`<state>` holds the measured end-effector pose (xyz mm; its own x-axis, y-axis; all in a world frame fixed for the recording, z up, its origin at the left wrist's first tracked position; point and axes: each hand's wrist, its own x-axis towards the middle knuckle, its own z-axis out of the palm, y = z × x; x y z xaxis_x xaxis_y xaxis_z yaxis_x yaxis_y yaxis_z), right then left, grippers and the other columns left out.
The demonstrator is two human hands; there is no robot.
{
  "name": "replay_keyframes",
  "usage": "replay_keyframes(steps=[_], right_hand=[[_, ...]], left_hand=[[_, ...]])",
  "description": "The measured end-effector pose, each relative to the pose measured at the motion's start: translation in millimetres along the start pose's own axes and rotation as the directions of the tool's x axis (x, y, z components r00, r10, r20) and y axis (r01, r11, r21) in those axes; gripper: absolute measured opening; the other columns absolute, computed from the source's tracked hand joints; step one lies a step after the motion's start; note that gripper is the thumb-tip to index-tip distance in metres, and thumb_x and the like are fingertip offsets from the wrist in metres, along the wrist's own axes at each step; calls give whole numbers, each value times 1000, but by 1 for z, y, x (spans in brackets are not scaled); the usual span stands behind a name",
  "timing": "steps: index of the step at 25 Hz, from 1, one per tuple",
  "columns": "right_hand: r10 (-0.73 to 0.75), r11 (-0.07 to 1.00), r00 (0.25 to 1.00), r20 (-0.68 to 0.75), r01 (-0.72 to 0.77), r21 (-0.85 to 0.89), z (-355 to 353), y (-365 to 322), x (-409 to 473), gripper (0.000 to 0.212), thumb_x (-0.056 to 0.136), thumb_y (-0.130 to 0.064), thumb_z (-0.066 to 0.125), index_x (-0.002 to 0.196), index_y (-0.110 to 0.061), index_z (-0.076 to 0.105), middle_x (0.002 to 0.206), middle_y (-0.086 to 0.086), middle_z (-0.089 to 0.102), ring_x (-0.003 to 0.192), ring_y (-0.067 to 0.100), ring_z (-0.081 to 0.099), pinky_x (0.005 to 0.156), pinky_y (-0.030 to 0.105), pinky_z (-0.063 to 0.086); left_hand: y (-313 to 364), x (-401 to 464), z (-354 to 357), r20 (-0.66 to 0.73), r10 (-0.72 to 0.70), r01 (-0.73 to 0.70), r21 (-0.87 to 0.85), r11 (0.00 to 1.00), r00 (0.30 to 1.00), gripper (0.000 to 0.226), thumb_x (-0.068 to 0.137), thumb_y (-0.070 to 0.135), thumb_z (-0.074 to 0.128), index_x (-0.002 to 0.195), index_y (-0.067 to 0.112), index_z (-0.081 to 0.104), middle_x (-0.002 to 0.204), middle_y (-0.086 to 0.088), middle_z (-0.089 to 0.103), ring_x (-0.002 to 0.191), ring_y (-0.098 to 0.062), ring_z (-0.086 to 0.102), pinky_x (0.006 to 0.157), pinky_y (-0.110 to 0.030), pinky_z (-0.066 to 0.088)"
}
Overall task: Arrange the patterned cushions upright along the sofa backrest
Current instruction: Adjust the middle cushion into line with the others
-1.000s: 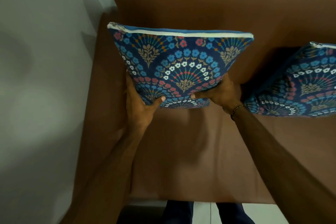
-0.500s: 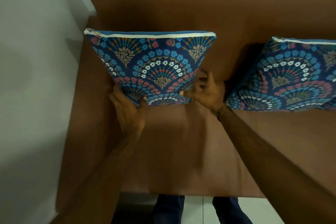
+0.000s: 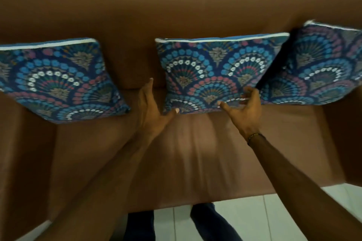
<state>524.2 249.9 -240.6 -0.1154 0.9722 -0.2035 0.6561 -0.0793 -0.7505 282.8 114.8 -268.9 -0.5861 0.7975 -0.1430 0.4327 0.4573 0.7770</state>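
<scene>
Three blue fan-patterned cushions with white top piping lean upright against the brown sofa backrest [image 3: 176,6]: a left cushion [image 3: 58,80], a middle cushion [image 3: 211,64] and a right cushion [image 3: 317,68]. The right one overlaps the middle one's right edge. My left hand [image 3: 152,107] is at the middle cushion's lower left corner, fingers straight and apart, thumb touching the bottom edge. My right hand [image 3: 244,109] is at its lower right corner, fingers spread and slightly curled in front of the fabric. Neither hand grips it.
The brown seat [image 3: 195,152] stretches in front of the cushions. Armrests rise at the left [image 3: 23,143] and right [image 3: 344,133]. White floor tiles [image 3: 274,217] and my legs [image 3: 141,225] show below the seat's front edge.
Both hands let go of the left cushion, which now leans on the backrest, and moved right to the middle cushion. The view swung right, bringing the third cushion in.
</scene>
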Motion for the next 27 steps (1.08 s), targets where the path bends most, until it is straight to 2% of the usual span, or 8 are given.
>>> replay_keyframes(steps=[4,6,8,11,18,21,23,27], right_hand=[[143,954,982,122,-169,247,-44,19,68,128,69,-34,101,167,-24,19,168,6,40,153,29,42,121,52,44],[218,904,940,262,-296,309,-47,14,93,129,73,-15,98,168,-31,13,167,5,43,150,29,46,112,54,51],[216,897,913,347,-326,299,-40,11,101,116,73,-7,97,160,-33,26,153,0,56,136,26,57,105,56,56],[192,902,926,326,-297,314,-24,15,99,107,65,-11,102,148,-32,38,137,-7,63,125,18,63,108,55,56],[167,910,944,286,-259,325,-12,19,95,122,43,-37,110,144,-35,41,140,-9,64,130,17,64,109,53,57],[151,915,943,295,-246,319,-35,12,85,116,64,-17,104,155,-27,34,156,-1,51,137,13,51,118,38,47],[148,940,966,210,-204,275,-58,14,83,110,69,-23,101,159,-22,36,156,4,49,136,16,50,114,36,48],[84,982,993,-79,-69,176,-129,48,102,91,71,-43,97,147,-18,51,131,-1,59,124,21,60,105,38,54]], left_hand=[[34,36,49,44,-123,129,-156,979,991,146,64,31,102,169,19,2,173,-14,21,158,-34,27,128,-52,29],[39,53,65,39,-187,190,-282,940,982,146,58,30,101,167,22,4,168,-8,33,153,-27,38,127,-54,36],[36,58,73,10,-209,201,-322,925,978,137,61,25,100,165,21,11,161,-4,40,147,-21,43,125,-50,39],[27,56,75,-46,-214,183,-362,914,976,126,68,23,98,164,19,17,159,-4,45,145,-20,47,124,-46,41],[40,38,68,-128,-276,234,-273,933,953,119,68,33,96,159,8,23,154,-9,44,137,-23,50,117,-32,47],[80,5,84,-360,-102,119,23,993,927,77,70,26,93,126,-5,50,126,-26,54,114,-39,59,102,-43,53],[115,-9,108,-256,32,-22,41,999,966,55,78,14,88,117,-4,54,122,-26,56,111,-39,61,97,-38,53],[182,-1,174,-69,215,-216,-11,976,974,48,86,16,83,125,1,58,130,-23,56,118,-36,63,97,-42,57]])
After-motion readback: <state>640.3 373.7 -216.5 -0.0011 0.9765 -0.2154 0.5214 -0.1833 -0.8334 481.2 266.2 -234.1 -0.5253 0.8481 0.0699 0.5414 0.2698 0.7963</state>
